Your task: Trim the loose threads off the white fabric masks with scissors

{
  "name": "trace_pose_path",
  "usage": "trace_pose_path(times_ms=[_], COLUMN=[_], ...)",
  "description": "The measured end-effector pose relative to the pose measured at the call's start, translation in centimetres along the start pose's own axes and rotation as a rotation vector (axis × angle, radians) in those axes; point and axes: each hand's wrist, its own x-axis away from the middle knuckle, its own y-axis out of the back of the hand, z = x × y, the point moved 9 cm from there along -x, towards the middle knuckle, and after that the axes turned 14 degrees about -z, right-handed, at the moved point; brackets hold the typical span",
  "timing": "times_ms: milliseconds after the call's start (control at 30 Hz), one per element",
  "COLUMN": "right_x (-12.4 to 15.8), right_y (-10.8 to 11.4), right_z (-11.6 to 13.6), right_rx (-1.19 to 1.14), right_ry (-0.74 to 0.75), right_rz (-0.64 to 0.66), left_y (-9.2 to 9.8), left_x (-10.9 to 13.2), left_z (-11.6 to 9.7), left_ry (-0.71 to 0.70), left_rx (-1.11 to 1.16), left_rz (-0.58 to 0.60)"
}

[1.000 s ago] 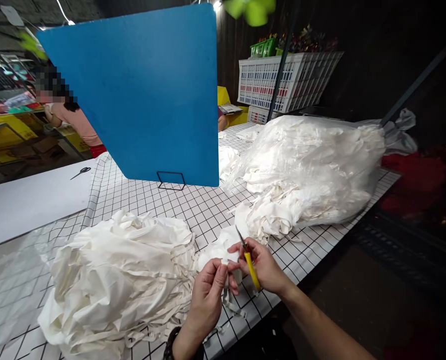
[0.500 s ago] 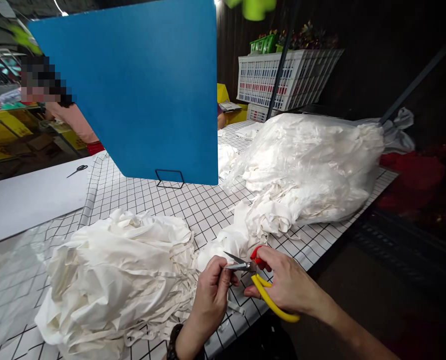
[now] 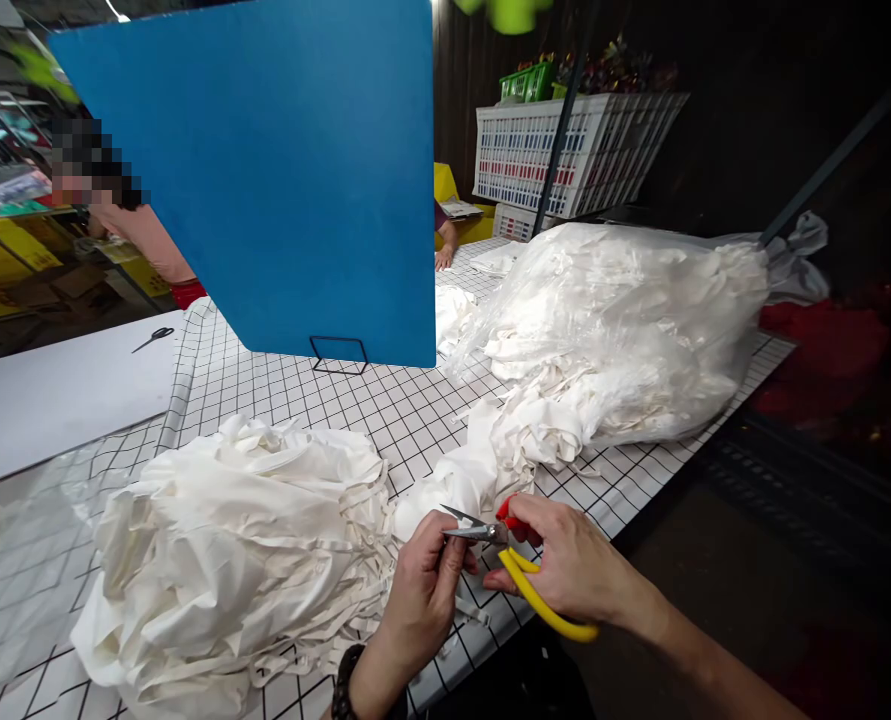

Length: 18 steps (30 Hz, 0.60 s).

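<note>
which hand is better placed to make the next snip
Likely the right hand: it holds the red-and-yellow-handled metal scissors, their parted blades right beside the left hand.

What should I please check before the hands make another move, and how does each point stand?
1. Yellow-and-red scissors held in the right hand: ok.
2. Blades clear of the left hand: not ok, they are parted right at its fingertips.
3. Left hand's pinch on cloth: cannot tell, fingers and blades hide it.
4. White cloth pile away from the blades: ok, to their left.
5. Black scissors out of the way: ok, on the white board.
</note>
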Motion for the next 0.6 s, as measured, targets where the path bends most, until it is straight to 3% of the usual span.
trace_pose_path(times_ms=[600], right_x=[0.53], right_y=[-0.28], right_z=[0.03], right_rx=[-0.061], right_ry=[-0.024], right_rz=[0.072], left_y=[-0.22], left_x=[0.44], left_z=[-0.18], left_ry=[0.007], left_rx=[-0.011], left_rz=[0.062])
